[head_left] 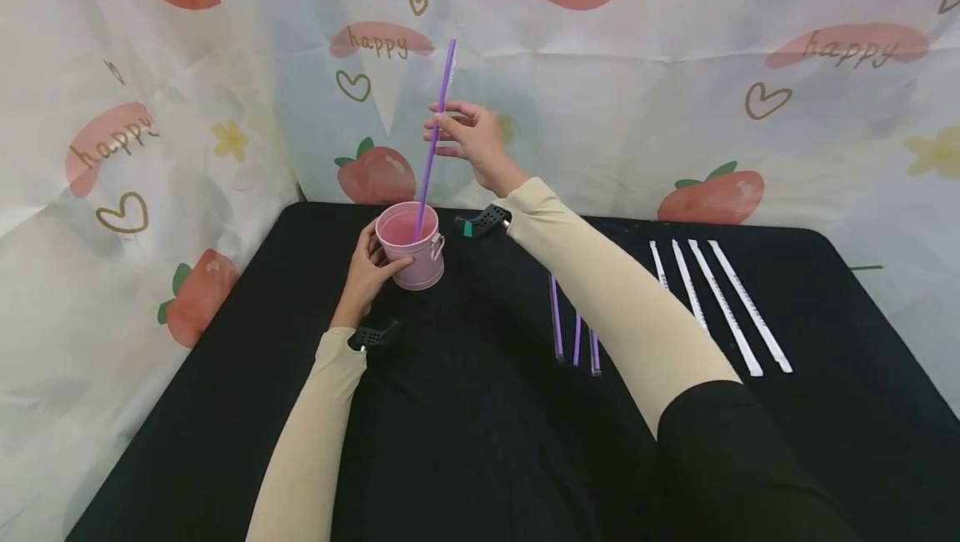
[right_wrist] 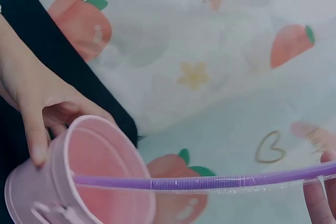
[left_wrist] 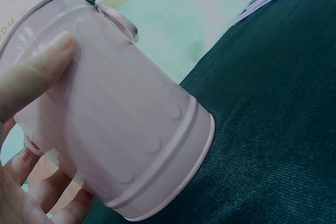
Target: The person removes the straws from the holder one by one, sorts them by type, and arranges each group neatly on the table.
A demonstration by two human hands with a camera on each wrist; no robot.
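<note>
A small pink metal bucket (head_left: 421, 268) with side handles stands near the far edge of the table. My left hand (head_left: 367, 275) holds it round the side, thumb across the front, as the left wrist view also shows. Above the bucket, my right hand (head_left: 474, 142) pinches a purple straw (head_left: 431, 154) in a clear wrapper. The straw stands slightly tilted, its lower end inside the bucket. In the right wrist view the ribbed bend of the straw (right_wrist: 194, 183) shows just outside the bucket's mouth.
Several more purple straws (head_left: 556, 321) lie on the black-covered table (head_left: 465, 425), partly behind my right sleeve. To their right lie several narrow white strips (head_left: 750, 306), side by side. A printed cloth backdrop (head_left: 585, 108) hangs along the table's back and left.
</note>
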